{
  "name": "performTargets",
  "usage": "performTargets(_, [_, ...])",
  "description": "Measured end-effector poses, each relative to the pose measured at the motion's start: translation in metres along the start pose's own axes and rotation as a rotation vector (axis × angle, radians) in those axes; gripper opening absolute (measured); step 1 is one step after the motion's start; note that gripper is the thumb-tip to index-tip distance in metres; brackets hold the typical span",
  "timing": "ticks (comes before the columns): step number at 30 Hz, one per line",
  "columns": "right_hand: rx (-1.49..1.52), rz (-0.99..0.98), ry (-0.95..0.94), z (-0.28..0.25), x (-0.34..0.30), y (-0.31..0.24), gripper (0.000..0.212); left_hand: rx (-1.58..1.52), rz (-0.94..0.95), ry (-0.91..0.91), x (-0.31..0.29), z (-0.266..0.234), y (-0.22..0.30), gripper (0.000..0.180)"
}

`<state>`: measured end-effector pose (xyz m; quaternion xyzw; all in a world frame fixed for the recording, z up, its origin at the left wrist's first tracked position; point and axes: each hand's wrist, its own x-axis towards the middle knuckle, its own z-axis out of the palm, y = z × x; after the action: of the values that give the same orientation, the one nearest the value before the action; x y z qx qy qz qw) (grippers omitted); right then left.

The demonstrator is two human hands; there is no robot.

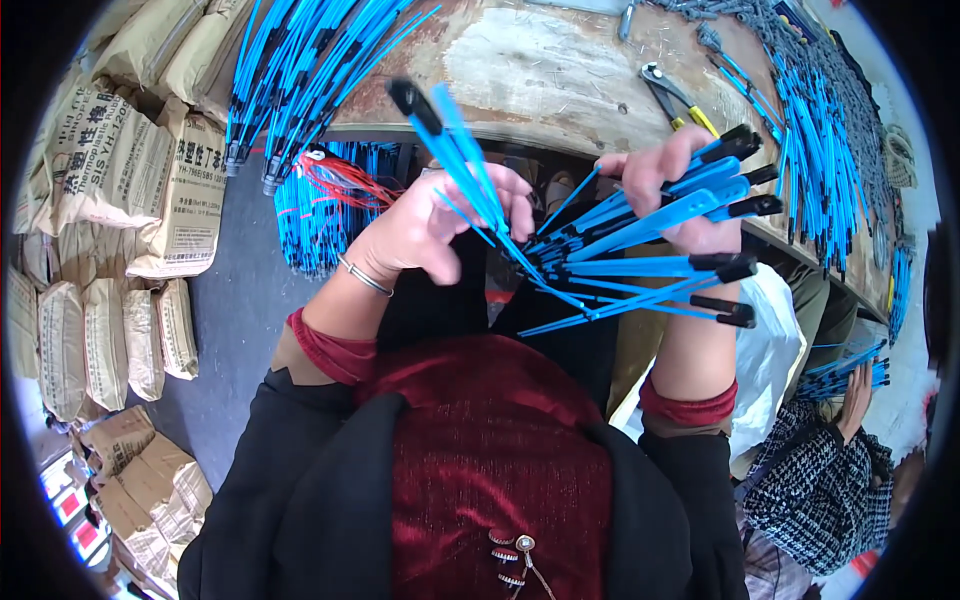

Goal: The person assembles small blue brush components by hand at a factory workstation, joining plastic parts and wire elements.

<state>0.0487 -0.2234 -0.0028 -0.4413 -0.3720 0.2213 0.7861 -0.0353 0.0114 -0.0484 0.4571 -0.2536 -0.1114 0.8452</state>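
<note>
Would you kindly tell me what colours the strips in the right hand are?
The strips are bright blue with black ends, clearest in the head view.

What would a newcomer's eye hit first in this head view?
The bright blue strips with black ends, fanned out in the right hand, right of centre. Then the shiny dark red top at lower centre, and yellow-handled pliers on the wooden table, upper right.
</note>
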Motion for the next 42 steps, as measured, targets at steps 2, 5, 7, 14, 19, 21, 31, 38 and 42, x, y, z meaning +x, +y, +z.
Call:
performTargets(2, [-0.047,-0.018,0.051,0.008,0.003,-0.007,0.033,0.161,-0.016,-0.006,-0.001,-0.006,0.005,0.043])
performTargets(5, [-0.051,-0.047,0.078,0.005,-0.003,-0.004,0.033,0.493,-0.037,-0.023,-0.011,-0.015,0.012,0.027])
performTargets(7, [-0.011,-0.105,0.085,-0.007,-0.011,-0.007,0.031,0.206,0.095,0.117,-0.019,-0.02,0.008,0.024])
performTargets(14, [-0.007,-0.228,0.117,-0.004,-0.029,-0.029,0.029,-0.105,0.096,0.373,-0.021,-0.003,0.023,0.013])
performTargets(19, [0.048,-0.061,0.135,0.026,-0.027,0.011,0.032,0.145,-0.205,0.358,-0.008,0.027,0.009,0.013])
performTargets(21, [0.013,-0.037,0.167,0.031,-0.033,0.022,0.032,0.185,-0.279,0.356,-0.006,0.036,0.004,0.013])
performTargets(31, [-0.228,0.041,0.36,0.037,-0.027,0.022,0.03,0.368,-0.209,0.287,-0.002,0.036,-0.015,0.007])
performTargets(38, [-0.376,-0.064,0.471,0.049,-0.026,0.029,0.026,0.897,-0.046,0.356,0.009,0.045,-0.016,0.011])
performTargets(42, [-0.412,-0.056,0.579,0.062,-0.024,0.032,0.024,0.993,-0.015,0.391,0.008,0.049,-0.013,0.011])
